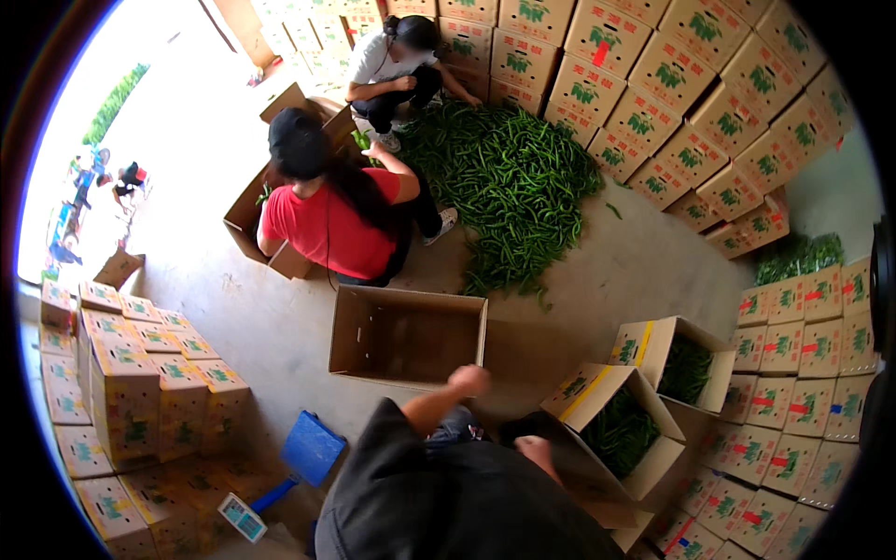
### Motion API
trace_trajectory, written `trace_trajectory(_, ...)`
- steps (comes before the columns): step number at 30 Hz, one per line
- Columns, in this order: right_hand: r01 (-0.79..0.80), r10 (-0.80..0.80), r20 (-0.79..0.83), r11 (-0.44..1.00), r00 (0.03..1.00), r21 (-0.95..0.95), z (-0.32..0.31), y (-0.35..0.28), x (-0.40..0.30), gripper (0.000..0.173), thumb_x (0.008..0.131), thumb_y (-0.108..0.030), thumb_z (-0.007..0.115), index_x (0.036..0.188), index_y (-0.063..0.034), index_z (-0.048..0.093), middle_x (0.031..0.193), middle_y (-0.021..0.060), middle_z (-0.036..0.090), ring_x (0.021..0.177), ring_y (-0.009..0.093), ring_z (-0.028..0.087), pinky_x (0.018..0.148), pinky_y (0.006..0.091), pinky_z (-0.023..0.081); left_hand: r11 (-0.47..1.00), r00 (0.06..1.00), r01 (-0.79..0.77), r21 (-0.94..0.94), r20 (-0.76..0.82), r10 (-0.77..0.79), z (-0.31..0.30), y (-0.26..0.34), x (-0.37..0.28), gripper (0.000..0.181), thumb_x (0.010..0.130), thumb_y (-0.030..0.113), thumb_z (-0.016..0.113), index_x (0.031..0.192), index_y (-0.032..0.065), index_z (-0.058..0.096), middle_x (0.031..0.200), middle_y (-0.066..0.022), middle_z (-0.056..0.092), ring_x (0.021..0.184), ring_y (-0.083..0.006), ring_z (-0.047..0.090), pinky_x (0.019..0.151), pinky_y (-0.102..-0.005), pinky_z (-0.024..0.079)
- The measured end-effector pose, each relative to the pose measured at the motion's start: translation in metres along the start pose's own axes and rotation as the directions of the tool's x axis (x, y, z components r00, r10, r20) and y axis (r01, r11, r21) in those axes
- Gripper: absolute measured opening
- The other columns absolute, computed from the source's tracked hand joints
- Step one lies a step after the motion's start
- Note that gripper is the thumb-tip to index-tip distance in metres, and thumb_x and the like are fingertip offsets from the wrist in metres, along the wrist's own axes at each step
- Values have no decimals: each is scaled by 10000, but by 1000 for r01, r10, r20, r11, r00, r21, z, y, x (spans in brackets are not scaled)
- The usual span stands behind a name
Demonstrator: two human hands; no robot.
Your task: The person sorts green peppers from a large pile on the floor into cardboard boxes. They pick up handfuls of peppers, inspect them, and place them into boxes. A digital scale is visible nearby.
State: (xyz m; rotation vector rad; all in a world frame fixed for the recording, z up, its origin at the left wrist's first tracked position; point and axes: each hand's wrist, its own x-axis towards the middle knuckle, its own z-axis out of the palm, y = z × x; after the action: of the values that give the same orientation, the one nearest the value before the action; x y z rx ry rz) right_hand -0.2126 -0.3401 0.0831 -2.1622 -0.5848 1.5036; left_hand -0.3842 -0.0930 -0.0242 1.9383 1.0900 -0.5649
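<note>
My left hand (469, 380), blurred, is at the near rim of an open cardboard carton (407, 376). The carton's brown inner bottom shows, and I cannot tell whether my hand touches the rim. My right hand (535, 450) is lower and to the right, fingers curled in with nothing visible in them. Closest to it is a tilted open carton (577, 399) holding green chili peppers (619, 432). A second open carton (651, 350) with green peppers (686, 371) stands just beyond. Past the brown carton, a large heap of long green chili peppers (511, 189) lies on the concrete floor.
A person in a red shirt (329, 224) sits beside an open carton (245, 224). Another person (392, 70) crouches behind the heap. Stacked printed cartons (647, 119) line the back, with more at left (154, 364) and right (784, 392). A blue platform scale (313, 448) stands at lower left.
</note>
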Motion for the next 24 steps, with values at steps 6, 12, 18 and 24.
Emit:
trace_trajectory(6, 139, -122, 67, 905, 990, -402, 13, -47, -8, 360, 836, -384, 645, 981, -70, 745, 973, 187, 719, 969, 345, 702, 859, 412, 542, 587, 596, 419, -693, -279, -753, -100, -176, -144, 347, 851, 281, 532, 1008, 43, 730, 1075, -222, 706, 1047, -386, 671, 939, -460, 515)
trace_trajectory(12, -36, 42, -125, 998, 991, 48, -44, -32, 56, 159, 932, -168, 625, 933, -15, 669, 654, 25, 603, 509, 119, 546, 454, 274, 446, 289, 339, 599, -747, -91, -937, 37, -268, -226, 306, 859, 231, 566, 1029, 49, 744, 1053, -215, 715, 998, -352, 691, 878, -448, 540)
trace_trajectory(18, -161, 157, -107, 986, 982, -36, -71, -57, 68, 173, 933, -179, 635, 970, -17, 685, 692, 43, 628, 552, 130, 585, 471, 284, 476, 342, 658, 419, -841, 22, -753, 175, -164, -199, 236, 833, 233, 609, 812, 32, 731, 833, -153, 741, 761, -241, 718, 682, -408, 574)
trace_trajectory(24, -42, 57, 70, 979, 996, -200, -34, -49, 90, 200, 890, -217, 650, 913, -30, 718, 671, 29, 645, 528, 122, 584, 482, 278, 486, -151, 624, 131, -980, 200, -755, 172, -160, -224, 172, 846, 136, 604, 775, 9, 696, 669, -89, 663, 574, -176, 626, 567, -355, 522)
